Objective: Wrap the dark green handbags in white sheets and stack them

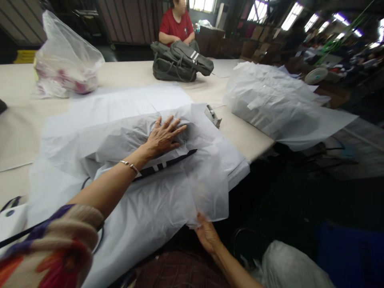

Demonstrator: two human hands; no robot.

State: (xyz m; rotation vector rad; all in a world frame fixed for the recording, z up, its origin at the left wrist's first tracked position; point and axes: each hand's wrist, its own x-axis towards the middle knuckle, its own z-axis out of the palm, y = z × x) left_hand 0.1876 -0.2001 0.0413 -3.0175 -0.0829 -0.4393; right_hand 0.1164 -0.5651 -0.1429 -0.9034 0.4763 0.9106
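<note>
My left hand (164, 137) lies with spread fingers on white wrapping paper (120, 134) that covers a bulky item. Part of that dark item (171, 162), with white stripes, shows below my wrist; the rest is hidden under the paper. At the table's front edge, my right hand (207, 234) pinches the near edge of a thin white sheet (210, 192). Several more flat sheets of paper (150, 96) lie beneath the wrapped item. Just beyond the paper, to the right of my left hand, stands a tape dispenser (213, 116).
A clear plastic bag (69, 68) sits at the back left of the table (126, 72). Dark bags with white stripes (183, 60) lie before a person in red (177, 26). A paper-covered pile (267, 96) overhangs the right edge. A white device (12, 220) is at left.
</note>
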